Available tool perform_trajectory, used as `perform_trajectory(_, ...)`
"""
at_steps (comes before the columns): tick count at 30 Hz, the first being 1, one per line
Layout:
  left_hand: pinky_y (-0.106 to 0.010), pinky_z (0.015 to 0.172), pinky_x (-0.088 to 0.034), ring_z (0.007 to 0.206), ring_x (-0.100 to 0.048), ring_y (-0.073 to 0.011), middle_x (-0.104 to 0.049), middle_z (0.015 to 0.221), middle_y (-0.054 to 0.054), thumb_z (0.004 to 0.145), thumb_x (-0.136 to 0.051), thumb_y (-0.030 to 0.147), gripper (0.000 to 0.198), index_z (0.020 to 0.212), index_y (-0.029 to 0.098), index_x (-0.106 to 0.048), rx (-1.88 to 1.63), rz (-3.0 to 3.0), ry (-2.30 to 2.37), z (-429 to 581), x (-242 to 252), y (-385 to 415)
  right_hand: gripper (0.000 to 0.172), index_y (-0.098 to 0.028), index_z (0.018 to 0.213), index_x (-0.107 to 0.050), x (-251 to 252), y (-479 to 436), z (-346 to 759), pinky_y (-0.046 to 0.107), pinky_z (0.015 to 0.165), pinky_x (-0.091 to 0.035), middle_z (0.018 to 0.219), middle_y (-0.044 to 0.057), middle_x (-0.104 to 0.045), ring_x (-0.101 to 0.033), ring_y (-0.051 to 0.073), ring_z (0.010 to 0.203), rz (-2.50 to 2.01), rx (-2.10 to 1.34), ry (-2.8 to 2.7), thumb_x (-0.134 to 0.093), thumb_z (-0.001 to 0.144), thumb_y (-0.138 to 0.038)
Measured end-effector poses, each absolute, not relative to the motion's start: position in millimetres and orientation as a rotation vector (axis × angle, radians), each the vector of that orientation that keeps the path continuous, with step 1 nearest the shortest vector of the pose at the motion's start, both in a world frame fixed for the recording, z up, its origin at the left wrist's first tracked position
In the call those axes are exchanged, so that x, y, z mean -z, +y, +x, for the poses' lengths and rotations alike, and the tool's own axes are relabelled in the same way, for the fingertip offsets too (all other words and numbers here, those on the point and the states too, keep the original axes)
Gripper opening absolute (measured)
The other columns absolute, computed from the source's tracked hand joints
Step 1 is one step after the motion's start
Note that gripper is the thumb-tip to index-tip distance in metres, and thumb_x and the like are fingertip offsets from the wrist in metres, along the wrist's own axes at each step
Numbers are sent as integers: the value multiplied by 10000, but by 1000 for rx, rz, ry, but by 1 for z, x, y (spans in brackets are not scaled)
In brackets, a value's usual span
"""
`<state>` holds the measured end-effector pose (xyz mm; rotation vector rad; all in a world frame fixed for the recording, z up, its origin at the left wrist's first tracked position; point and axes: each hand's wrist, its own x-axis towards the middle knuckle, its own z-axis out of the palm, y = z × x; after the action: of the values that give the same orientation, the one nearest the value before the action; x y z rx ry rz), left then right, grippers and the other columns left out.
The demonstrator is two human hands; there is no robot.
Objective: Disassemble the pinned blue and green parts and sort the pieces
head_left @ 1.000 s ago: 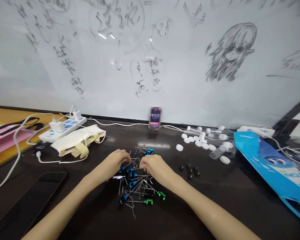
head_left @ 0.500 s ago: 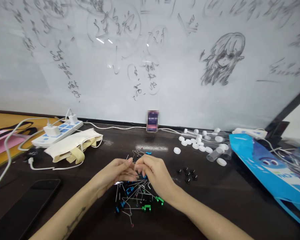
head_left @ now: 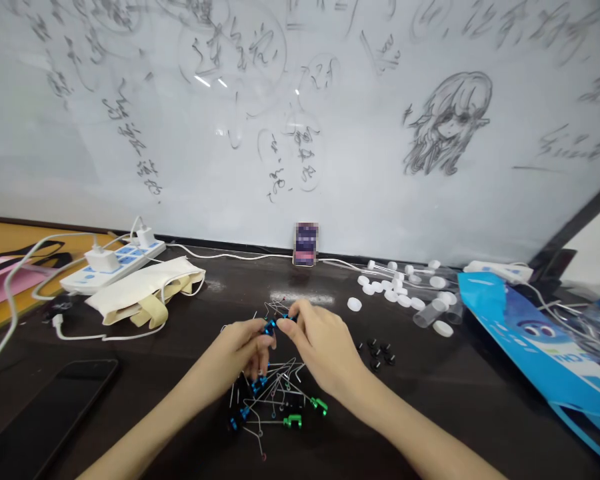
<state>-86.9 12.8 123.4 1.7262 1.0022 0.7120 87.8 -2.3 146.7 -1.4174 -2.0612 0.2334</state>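
Observation:
My left hand (head_left: 250,343) pinches a small shiny blue metal fitting (head_left: 270,327) between thumb and fingertips. From the other side my right hand (head_left: 323,337) closes its thumb and fingers at the same spot, where a bit of blue and black shows; its fingertips are partly hidden. Below both hands lies a loose heap of thin bent metal wires (head_left: 280,380) with small coloured ring ends. Among them are blue fittings (head_left: 239,419) and two green fittings (head_left: 293,421). A few more wires (head_left: 276,307) lie just beyond my hands.
Several small black screw-like parts (head_left: 375,353) lie right of my right hand. Behind them are white caps (head_left: 354,304) and clear tubes (head_left: 430,312). A blue bag (head_left: 525,347) is at right; a cloth pouch (head_left: 125,290), power strip (head_left: 130,257) and dark phone (head_left: 50,413) are at left.
My hands have turned, and the blue fitting now shows between the fingertips. The left hand's fingers have curled down, while the right hand has risen slightly.

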Motion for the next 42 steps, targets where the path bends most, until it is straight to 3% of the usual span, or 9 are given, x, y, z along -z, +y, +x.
perform_trajectory(11, -224, 528, -375, 721, -620, -199, -667, 750, -37, 910, -449, 255, 107, 949, 222, -543, -566, 2727, 1430, -88, -111, 9, 619, -170, 551, -480, -123, 11, 91, 235, 580, -371, 463, -24, -501, -476, 103, 476, -1303, -981, -2050, -194, 976, -517)
perform_trajectory(18, -230, 537, -358, 624, -624, -165, -673, 744, -4, 957, -348, 279, 163, 940, 230, -502, -608, 2609, 1323, -102, -123, 18, 142, -218, 954, -556, -143, 7, 95, 261, 697, -414, 892, 2, -568, -523, 138, 783, -1077, -645, -2108, -534, 902, -347)
perform_trajectory(24, -243, 557, -338, 679, -611, -177, -685, 797, -5, 917, -441, 198, 88, 966, 230, -507, -521, 2779, 1281, -106, -123, 17, 437, -169, 750, -554, -140, 10, 97, 255, 602, -437, 657, -1, -573, -537, 115, 600, -1116, -1054, -2029, -306, 972, -453)
perform_trajectory(28, -244, 561, -336, 685, -600, -176, -684, 807, -5, 913, -465, 206, 85, 981, 232, -509, -517, 2795, 1305, -108, -122, 17, 236, -209, 1020, -536, -139, 9, 98, 256, 643, -445, 865, 3, -592, -544, 125, 707, -1139, -935, -1960, -567, 872, -391)
perform_trajectory(30, -241, 553, -335, 683, -600, -176, -681, 795, -9, 915, -468, 214, 86, 986, 228, -515, -509, 2804, 1305, -108, -123, 17, 396, -234, 1130, -496, -140, 10, 99, 267, 668, -453, 998, 24, -585, -556, 139, 776, -1178, -869, -1910, -656, 804, -393)
perform_trajectory(34, -239, 536, -340, 687, -608, -181, -683, 784, -17, 915, -479, 216, 73, 969, 212, -526, -453, 2884, 1288, -105, -126, 14, 389, -175, 791, -576, -141, 12, 100, 280, 659, -446, 741, 11, -601, -561, 131, 673, -1155, -980, -2004, -354, 959, -447)
perform_trajectory(37, -231, 529, -350, 674, -607, -173, -675, 758, -14, 912, -476, 189, 65, 953, 197, -526, -424, 2932, 1328, -103, -128, 13, 222, -206, 999, -552, -141, 13, 102, 266, 659, -454, 867, 9, -601, -567, 130, 729, -1116, -1034, -1962, -551, 880, -394)
perform_trajectory(39, -223, 528, -360, 670, -606, -164, -672, 751, -9, 909, -472, 167, 81, 969, 192, -521, -432, 2957, 1331, -103, -129, 12, 494, -248, 1159, -474, -141, 14, 103, 261, 658, -456, 1027, 25, -574, -566, 141, 798, -1147, -990, -1880, -718, 747, -370)
perform_trajectory(42, -218, 530, -374, 665, -606, -159, -665, 730, -4, 917, -467, 176, 70, 963, 190, -518, -456, 2990, 1294, -102, -130, 10, 282, -194, 905, -573, -141, 15, 103, 280, 659, -444, 853, 21, -610, -559, 131, 695, -1161, -1036, -1934, -521, 881, -470)
